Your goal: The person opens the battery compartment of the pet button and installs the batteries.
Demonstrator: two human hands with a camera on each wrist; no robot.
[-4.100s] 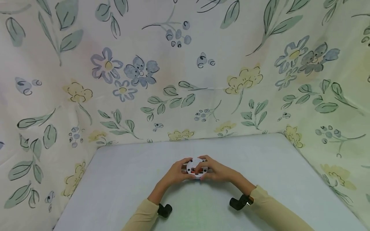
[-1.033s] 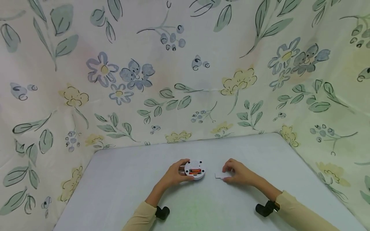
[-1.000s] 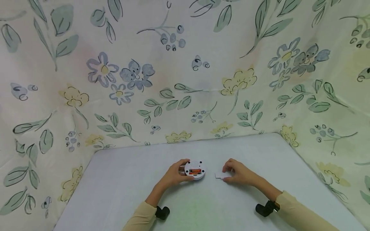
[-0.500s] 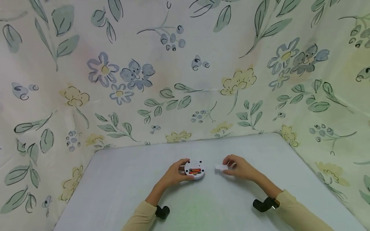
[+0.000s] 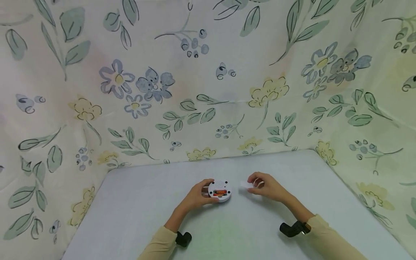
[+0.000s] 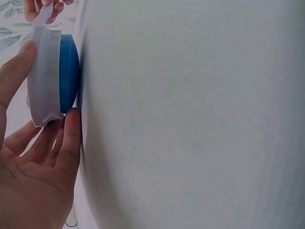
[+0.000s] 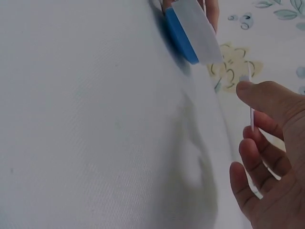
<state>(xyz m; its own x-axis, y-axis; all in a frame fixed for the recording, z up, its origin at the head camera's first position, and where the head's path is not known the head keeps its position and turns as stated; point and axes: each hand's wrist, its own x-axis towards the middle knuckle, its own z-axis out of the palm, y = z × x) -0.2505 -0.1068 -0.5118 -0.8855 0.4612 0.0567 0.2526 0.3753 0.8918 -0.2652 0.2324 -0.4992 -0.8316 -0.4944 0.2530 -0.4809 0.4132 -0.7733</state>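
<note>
A round white battery-powered device [image 5: 221, 185] lies on the table with its speaker holes and battery bay facing up. Two orange-and-black batteries [image 5: 220, 193] sit in the uncovered bay. My left hand [image 5: 195, 195] grips the device's left rim between thumb and fingers. From the side, in the left wrist view, its blue half [image 6: 69, 74] rests against the table. Just right of the device and apart from it, my right hand [image 5: 271, 187] pinches a small white battery cover [image 5: 246, 185]. The right wrist view shows that cover [image 7: 251, 117] edge-on, raised off the table.
The white-covered table [image 5: 146, 202] spreads out around both hands. A floral cloth [image 5: 208, 126] hangs behind it and along both sides. A black wrist camera [image 5: 184, 239] is strapped to the left wrist, and another black camera [image 5: 292, 229] to the right.
The right hand drew away from the device to the right, baring the batteries. Since then it has lifted the cover and come slightly back leftward. The left hand keeps its grip.
</note>
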